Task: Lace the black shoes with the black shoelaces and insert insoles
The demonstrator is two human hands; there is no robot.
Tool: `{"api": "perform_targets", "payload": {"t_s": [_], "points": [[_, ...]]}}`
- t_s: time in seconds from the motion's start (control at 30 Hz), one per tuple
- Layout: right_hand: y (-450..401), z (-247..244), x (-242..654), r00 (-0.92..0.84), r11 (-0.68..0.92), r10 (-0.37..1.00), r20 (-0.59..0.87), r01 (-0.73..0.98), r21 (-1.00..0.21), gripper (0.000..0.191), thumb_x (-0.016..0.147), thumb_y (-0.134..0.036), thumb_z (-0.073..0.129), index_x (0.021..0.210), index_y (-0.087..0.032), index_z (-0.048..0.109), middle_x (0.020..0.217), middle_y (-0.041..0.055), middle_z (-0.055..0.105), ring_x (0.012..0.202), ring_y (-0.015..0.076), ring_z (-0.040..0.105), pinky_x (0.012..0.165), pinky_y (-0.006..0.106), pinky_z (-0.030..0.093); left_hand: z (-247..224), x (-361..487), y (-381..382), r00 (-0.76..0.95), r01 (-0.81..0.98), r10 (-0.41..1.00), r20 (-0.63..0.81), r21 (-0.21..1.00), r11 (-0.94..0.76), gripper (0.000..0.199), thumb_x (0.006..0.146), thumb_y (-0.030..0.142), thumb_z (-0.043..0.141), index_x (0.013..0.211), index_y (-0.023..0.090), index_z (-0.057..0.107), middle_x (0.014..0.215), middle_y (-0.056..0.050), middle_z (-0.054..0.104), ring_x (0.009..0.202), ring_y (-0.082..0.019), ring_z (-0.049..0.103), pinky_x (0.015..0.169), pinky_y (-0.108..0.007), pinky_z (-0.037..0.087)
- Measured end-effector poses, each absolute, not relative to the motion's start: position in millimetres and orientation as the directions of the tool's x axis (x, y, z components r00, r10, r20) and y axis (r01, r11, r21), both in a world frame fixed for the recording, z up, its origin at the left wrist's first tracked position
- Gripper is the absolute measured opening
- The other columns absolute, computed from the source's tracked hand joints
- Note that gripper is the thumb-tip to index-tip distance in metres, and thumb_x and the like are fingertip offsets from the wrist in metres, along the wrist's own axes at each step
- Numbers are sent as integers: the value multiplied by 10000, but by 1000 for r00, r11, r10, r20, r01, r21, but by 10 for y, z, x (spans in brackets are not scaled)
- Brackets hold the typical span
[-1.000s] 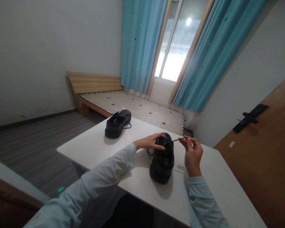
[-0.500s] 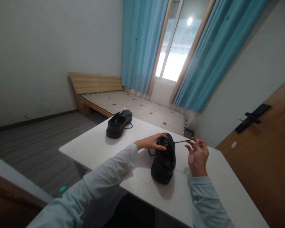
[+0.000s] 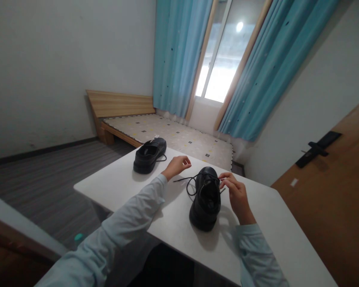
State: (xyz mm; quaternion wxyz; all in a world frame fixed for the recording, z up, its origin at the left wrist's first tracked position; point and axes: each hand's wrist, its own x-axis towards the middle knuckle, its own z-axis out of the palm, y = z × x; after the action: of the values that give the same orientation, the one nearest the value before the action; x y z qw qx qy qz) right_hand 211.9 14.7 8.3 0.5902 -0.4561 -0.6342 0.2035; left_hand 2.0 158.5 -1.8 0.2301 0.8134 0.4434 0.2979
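A black shoe (image 3: 206,207) stands upright on the white table (image 3: 128,191), its heel toward me. One black shoelace (image 3: 182,180) trails out from its left side, with a loop beside the shoe. My left hand (image 3: 176,166) hovers left of the toe, off the shoe, its fingers loosely bent and nothing visible in them. At the right of the lacing, my right hand (image 3: 235,193) pinches a lace close to the shoe, and a short lace end shows below the fingertips. The second black shoe (image 3: 148,157) sits farther left with a lace lying beside it.
Behind the table is a bed (image 3: 167,127) with a wooden headboard (image 3: 122,103). Blue curtains (image 3: 179,56) hang at the window (image 3: 221,67). A wooden door (image 3: 332,191) with a black handle (image 3: 318,149) is on the right. Something green (image 3: 78,237) is low at the left.
My left hand has let go of the shoe and moved left. My right hand has come in from the right to the shoe's side. A lace end now extends left.
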Motion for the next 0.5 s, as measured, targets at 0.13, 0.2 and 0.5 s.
{"api": "perform_targets", "payload": {"t_s": [0.13,0.2,0.5], "points": [[156,61,2109,84,490,815,574,428,-759,340,847,-331,487,570,-201,634,862,40,594,905,208,548,875,354,388,7,-105,1641,470,709,872,135,531,-464,265,662,415,718,788,182,708,813,-45,700,730,-166,628,655,-234,433],[182,43,2114,135,474,806,576,436,-765,301,847,-340,493,621,-200,634,823,31,600,864,198,555,843,349,405,27,-141,1636,489,746,869,67,484,-457,265,616,418,747,757,197,712,807,-41,703,731,-168,627,629,-226,417],[327,-118,2241,490,316,742,457,345,-883,204,727,-361,600,820,-180,610,784,23,611,736,172,579,621,305,492,91,-199,1539,505,845,851,-146,283,-453,181,518,291,777,681,232,727,791,-45,714,724,-177,630,635,-228,431]]}}
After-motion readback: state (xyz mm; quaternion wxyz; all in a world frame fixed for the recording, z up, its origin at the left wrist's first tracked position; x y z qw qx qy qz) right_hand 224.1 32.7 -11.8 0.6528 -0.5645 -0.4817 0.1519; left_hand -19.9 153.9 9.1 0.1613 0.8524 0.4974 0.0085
